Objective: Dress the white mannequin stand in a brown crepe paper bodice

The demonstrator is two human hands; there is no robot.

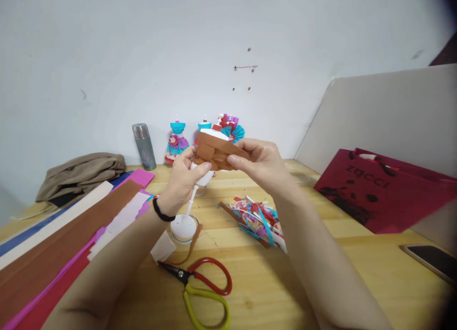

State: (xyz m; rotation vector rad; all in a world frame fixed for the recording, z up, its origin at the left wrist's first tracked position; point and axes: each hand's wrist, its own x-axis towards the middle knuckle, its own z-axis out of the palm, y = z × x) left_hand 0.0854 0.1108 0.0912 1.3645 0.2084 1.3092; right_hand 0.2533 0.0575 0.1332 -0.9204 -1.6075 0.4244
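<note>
A small white dress form (203,175) is tilted above the table on its thin stem and round base. Brown crepe paper (214,151) wraps its upper body, gathered in folds at the front. My left hand (187,175) grips the form from the left, its thumb pressing below the paper. Between the thumb and fingers of my right hand (262,163) is the right end of the brown paper, pulled out to the side. Below lie scissors (183,276) with one red and one yellow handle, blades beside a thin brown strip (194,244) and a pale paper piece (163,246).
Dressed miniature forms (177,139) stand by the wall, near a grey flask (144,146). Coloured paper sheets (71,235) and a folded brown cloth (82,175) occupy the left. Scraps (259,220) lie behind my right forearm. A red bag (385,189) and a phone (433,261) are right.
</note>
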